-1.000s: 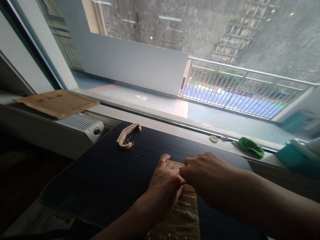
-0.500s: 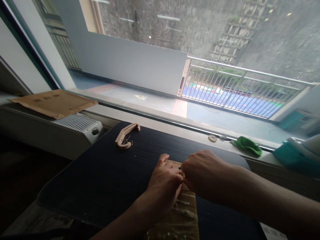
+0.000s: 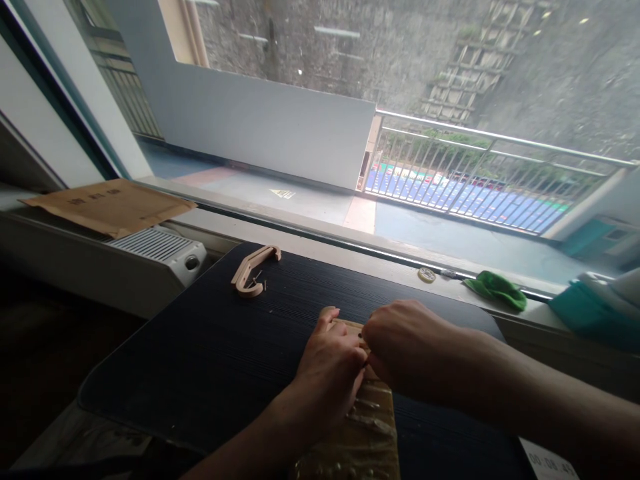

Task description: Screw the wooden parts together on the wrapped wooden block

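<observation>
My left hand [image 3: 331, 357] is closed over a pale wooden piece [image 3: 352, 327], which shows only in part between my hands. A small dark spot, perhaps a hole or screw head, is visible on that wood. Right against it, my right hand [image 3: 407, 350] is curled into a fist, and whatever its fingers hold is hidden. Under and in front of my hands lies a brownish block wrapped in shiny clear tape [image 3: 375, 427]. Farther back on the black table [image 3: 190, 360] rests a curved wooden part with hooked ends [image 3: 247, 270], several small screws [image 3: 259, 281] beside it.
A brown paper envelope [image 3: 110, 205] lies on the radiator [image 3: 175, 257] at left. Along the windowsill are a tape roll [image 3: 426, 275], a green cloth [image 3: 495, 290] and a teal container [image 3: 593, 310]. A timer display [image 3: 550, 460] shows at bottom right.
The view has shifted very slightly. Both hands keep nearly the same place and grip.
</observation>
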A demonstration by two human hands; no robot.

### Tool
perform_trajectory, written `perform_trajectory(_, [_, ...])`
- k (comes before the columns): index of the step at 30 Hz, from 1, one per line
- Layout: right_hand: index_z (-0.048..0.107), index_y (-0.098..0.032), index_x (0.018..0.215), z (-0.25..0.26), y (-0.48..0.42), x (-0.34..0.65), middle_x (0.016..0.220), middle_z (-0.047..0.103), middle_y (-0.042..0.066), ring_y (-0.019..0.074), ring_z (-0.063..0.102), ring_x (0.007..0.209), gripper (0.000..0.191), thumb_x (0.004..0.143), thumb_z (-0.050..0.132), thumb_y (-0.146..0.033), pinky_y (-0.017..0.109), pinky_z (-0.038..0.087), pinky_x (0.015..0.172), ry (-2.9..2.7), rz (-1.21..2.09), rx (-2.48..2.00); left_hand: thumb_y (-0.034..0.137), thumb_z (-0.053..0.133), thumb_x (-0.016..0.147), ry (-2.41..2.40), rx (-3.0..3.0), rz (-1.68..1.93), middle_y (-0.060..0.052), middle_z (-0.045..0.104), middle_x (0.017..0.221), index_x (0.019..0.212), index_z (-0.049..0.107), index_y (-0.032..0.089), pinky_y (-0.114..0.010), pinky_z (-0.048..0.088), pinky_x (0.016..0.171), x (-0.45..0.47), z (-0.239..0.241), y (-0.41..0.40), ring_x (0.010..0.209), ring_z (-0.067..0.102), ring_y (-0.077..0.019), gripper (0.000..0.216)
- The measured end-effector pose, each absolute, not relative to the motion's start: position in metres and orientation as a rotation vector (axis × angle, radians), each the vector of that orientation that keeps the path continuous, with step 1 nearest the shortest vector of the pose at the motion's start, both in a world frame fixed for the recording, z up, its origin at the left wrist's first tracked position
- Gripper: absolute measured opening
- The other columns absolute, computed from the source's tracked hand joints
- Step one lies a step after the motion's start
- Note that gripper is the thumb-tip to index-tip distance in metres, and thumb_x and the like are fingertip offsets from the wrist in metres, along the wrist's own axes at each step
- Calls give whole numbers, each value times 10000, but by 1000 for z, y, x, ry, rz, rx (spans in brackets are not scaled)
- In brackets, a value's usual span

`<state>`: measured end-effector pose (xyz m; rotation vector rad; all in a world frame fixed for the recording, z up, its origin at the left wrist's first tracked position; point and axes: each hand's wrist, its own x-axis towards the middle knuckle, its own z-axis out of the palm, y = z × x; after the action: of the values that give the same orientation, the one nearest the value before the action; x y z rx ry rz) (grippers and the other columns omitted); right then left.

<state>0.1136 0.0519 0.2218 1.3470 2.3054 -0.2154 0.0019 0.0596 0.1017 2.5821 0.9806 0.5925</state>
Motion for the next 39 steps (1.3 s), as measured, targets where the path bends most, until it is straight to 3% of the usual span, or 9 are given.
perform_trajectory(6, [676,-155,758,234,54,105,723,673,68,185,632,675,78,735,604,-135,244,395,516,2215,-225,1232,149,566,758,976,2575,614,-4,653,858,762,641,228,-452,199,1043,2,96,61,956,533,-197,109])
perform_trajectory(13, [689,-165,719,237,52,106,777,689,84,164,615,667,214,714,559,5,245,368,527,2296,-226,1255,123,531,775,988,2621,589,-5,652,821,743,638,219,-451,199,1044,2,96,60,925,544,-194,147])
perform_trajectory(19, [690,-140,766,227,55,115,696,678,64,147,612,610,194,803,503,-106,234,292,461,2259,-219,1235,113,570,744,967,2551,586,0,653,868,784,644,234,-451,171,1065,1,103,61,924,550,-178,148])
perform_trajectory(25, [686,-153,841,231,50,110,751,685,83,174,627,676,125,774,580,-152,232,378,532,2201,-196,1313,136,576,743,978,2562,611,12,656,842,749,648,244,-459,174,1059,2,100,60,931,550,-184,130])
perform_trajectory(31, [675,-148,785,234,46,108,830,693,76,175,631,717,148,727,575,-56,236,397,544,2325,-143,1193,126,568,736,1002,2619,611,-9,664,810,733,647,216,-457,210,1043,3,98,60,915,558,-194,120])
perform_trajectory(35, [677,-219,730,232,41,115,782,702,50,157,633,714,258,750,521,-14,237,415,600,2380,-101,1315,118,574,732,988,2603,609,-4,661,813,696,642,213,-459,203,1041,2,100,59,901,557,-185,123])
perform_trajectory(39, [679,-207,693,225,39,124,720,697,60,159,638,675,226,793,508,-98,240,410,575,2415,-142,1367,153,586,746,946,2578,572,18,657,804,688,658,240,-456,153,1064,0,102,60,911,547,-172,127])
